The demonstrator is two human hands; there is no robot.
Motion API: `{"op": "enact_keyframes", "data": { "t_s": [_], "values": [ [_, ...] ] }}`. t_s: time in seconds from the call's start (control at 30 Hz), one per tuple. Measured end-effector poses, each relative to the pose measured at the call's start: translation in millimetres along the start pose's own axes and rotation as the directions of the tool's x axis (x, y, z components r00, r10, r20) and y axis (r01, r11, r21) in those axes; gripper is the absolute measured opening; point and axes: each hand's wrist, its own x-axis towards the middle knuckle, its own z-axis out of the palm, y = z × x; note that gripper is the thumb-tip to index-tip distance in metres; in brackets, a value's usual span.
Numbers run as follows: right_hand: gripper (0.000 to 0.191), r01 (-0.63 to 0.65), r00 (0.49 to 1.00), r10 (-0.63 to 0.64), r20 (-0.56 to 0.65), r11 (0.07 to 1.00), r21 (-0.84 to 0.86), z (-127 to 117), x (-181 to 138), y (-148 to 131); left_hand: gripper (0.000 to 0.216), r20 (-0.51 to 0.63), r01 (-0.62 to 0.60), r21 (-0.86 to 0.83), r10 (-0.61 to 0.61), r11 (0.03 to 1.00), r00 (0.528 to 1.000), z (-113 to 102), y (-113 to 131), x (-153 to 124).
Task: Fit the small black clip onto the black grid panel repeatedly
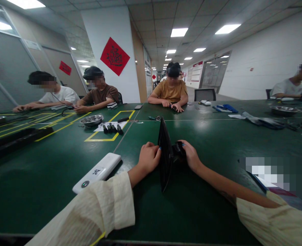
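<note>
A thin black panel [165, 155] stands nearly edge-on to me, upright above the green table. A chunky black part [178, 152] sticks out from its right side; its exact kind does not show. My left hand [148, 156], fingers curled, grips the panel's left side with the thumb against it. My right hand [191, 154] is closed around the chunky black part. Both hands' far fingers are partly hidden. Beside my left forearm lies a white power bank [98, 172] marked 26.
Several black cylindrical pieces [113, 128] and a metal bowl [91, 120] stand at left on the green table [138, 205]. Grey gloves [263, 122] lie at right, near another bowl [284, 110]. Across the table a person in an ochre shirt [169, 93] sits; others work at both sides.
</note>
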Motion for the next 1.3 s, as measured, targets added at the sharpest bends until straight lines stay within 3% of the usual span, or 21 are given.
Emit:
{"op": "enact_keyframes", "data": {
  "t_s": [0.1,0.43,0.63,1.13,1.3],
  "values": [
    [0.031,0.019,1.000,-0.019,-0.003,1.000,0.002,-0.1,0.5,-0.3,0.033,-0.061,-0.016,0.011,0.016,1.000,0.998,1.5,-0.3,-0.5],
    [0.030,0.006,0.999,-0.006,-0.047,1.000,-0.007,2.4,-1.9,-5.1,0.043,0.002,-0.025,-0.120,0.025,0.992,1.000,4.9,-2.6,2.0],
    [0.030,-0.037,0.999,0.038,-0.031,0.999,0.033,3.3,-2.7,-6.3,0.039,0.014,-0.012,-0.082,0.014,0.997,1.000,5.4,-4.4,1.6],
    [0.033,-0.078,0.997,0.078,0.010,0.995,0.069,1.7,-1.3,-4.1,0.052,0.029,0.002,-0.039,-0.001,0.999,1.000,7.9,-3.4,1.5],
    [0.031,-0.045,0.999,0.046,-0.005,0.997,0.055,1.4,-0.6,-2.4,0.053,-0.004,0.006,-0.067,-0.006,0.998,1.000,11.1,-5.2,1.7]
  ]
}}
